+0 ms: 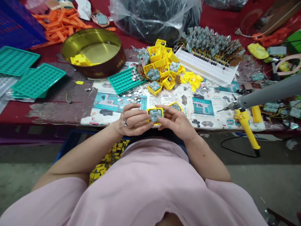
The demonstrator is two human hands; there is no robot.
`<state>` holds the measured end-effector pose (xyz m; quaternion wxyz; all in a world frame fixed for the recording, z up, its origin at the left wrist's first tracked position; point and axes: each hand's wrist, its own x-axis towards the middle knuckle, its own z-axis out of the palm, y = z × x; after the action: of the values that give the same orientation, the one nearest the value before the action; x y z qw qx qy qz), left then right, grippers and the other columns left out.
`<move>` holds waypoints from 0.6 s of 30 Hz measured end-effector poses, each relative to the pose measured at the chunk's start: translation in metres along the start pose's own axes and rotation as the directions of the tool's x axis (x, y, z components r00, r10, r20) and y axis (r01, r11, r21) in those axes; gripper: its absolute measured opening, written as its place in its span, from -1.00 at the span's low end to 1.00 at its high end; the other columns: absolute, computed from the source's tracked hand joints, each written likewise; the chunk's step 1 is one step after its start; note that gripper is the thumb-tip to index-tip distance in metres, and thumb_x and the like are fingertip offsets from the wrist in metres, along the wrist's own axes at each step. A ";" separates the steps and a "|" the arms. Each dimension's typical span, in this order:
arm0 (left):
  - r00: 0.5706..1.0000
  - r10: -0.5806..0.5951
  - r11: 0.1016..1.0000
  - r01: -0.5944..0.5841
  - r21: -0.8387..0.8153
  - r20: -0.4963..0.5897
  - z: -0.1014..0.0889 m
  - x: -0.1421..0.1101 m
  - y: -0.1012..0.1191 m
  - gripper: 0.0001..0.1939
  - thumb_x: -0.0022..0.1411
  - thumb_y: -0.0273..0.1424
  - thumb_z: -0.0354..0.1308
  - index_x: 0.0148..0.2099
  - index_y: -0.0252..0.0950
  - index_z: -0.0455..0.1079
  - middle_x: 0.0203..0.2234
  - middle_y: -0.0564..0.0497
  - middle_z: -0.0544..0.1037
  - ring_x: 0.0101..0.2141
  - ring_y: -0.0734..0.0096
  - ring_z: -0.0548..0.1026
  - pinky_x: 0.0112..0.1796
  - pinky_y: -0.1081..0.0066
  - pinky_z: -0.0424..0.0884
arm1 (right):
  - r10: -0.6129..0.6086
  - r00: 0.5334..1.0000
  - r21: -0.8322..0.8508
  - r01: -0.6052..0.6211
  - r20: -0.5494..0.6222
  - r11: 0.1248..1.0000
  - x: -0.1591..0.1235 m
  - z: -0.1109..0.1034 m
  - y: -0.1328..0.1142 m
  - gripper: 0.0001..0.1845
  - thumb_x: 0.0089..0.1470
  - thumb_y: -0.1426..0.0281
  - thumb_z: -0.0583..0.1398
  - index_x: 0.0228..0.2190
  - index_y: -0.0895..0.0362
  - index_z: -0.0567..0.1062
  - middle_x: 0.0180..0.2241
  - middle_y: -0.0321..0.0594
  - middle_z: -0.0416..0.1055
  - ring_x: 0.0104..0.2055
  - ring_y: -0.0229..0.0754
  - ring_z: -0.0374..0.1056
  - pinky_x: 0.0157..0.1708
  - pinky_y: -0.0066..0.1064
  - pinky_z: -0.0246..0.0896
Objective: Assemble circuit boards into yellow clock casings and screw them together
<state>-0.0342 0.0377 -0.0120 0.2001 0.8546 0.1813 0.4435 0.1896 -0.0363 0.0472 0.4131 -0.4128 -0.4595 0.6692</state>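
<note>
Between my two hands, at the table's front edge, is a small yellow plastic case point(155, 115) with a grey-green circuit board inside, its open side facing up. My left hand point(135, 120) grips the case's left side and wears a ring. My right hand point(177, 121) holds its right side, the thumb near the board. Just behind my right fingers lies another yellow case with a board point(176, 106). Farther back rises a heap of yellow cases point(162, 59), some fitted with boards. Loose button cells point(131, 97) are scattered on the printed sheet left of it.
A round tin point(94, 70) with yellow parts stands at back left, near teal trays point(39, 80). Wired boards fill a white foam rack point(204, 69). An electric screwdriver point(261, 94) reaches in from the right, above a yellow-handled tool point(248, 128). Below the table is a bin of yellow cases point(108, 160).
</note>
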 end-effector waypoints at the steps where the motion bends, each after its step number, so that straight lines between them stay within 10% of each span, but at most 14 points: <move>1: 0.999 0.017 1.000 -0.018 0.001 0.040 0.000 0.000 0.000 -0.81 -0.07 -0.30 0.47 -0.44 0.07 0.52 -0.61 0.14 0.37 -0.46 0.40 0.35 -0.06 0.13 0.46 | -0.017 1.000 -0.029 0.017 -0.004 0.999 -0.001 0.000 0.001 -0.36 -0.09 0.09 0.41 0.02 0.02 0.48 -0.42 -0.38 0.47 -0.36 -0.32 0.43 -0.36 -0.45 0.51; 6: 0.983 -0.147 0.988 0.152 -0.029 0.113 0.000 0.002 0.000 -0.77 -0.16 -0.22 0.49 -0.54 0.00 0.46 -0.68 0.15 0.37 -0.55 0.40 0.30 -0.15 0.08 0.52 | -0.076 0.997 -0.095 0.072 -0.035 0.993 -0.002 0.000 0.005 -0.39 -0.11 0.10 0.42 -0.03 0.06 0.50 -0.38 -0.33 0.51 -0.35 -0.31 0.44 -0.25 -0.40 0.47; 12: 0.944 -0.271 0.960 0.252 -0.120 -0.186 0.007 0.011 0.021 -0.65 -0.07 -0.10 0.44 -0.47 -0.15 0.37 -0.50 0.07 0.48 -0.31 0.31 0.49 -0.06 0.07 0.48 | 0.002 0.998 -0.019 -0.003 -0.060 1.000 0.002 0.002 0.001 -0.27 -0.05 -0.14 0.28 0.01 0.07 0.50 -0.35 -0.28 0.53 -0.36 -0.27 0.47 -0.34 -0.35 0.54; 15: 0.758 -0.526 0.842 0.403 -0.358 -0.386 0.014 0.024 0.043 -0.64 0.06 -0.09 0.38 -0.28 -0.18 0.35 -0.31 0.04 0.54 -0.21 0.36 0.54 -0.08 0.23 0.49 | -0.175 0.973 -0.177 0.147 -0.151 0.973 0.003 0.000 -0.003 -0.33 0.08 -0.14 0.18 0.06 0.02 0.48 -0.10 -0.19 0.53 -0.22 -0.27 0.47 -0.28 -0.38 0.54; 18: 0.554 -0.801 0.540 0.504 -0.674 -0.228 0.020 0.036 0.056 -0.51 -0.02 -0.05 0.42 -0.21 -0.20 0.29 -0.35 0.10 0.51 -0.35 0.47 0.53 -0.30 0.41 0.51 | -0.387 0.896 -0.413 0.274 -0.219 0.869 0.004 0.000 -0.004 -0.42 0.09 0.06 0.27 0.10 0.00 0.45 0.00 -0.18 0.50 -0.16 -0.28 0.46 -0.18 -0.40 0.52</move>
<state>0.0095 0.0042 0.0302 0.5300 0.4701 0.4149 0.5709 0.1889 -0.0320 0.0509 0.5006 -0.4928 -0.5752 0.4192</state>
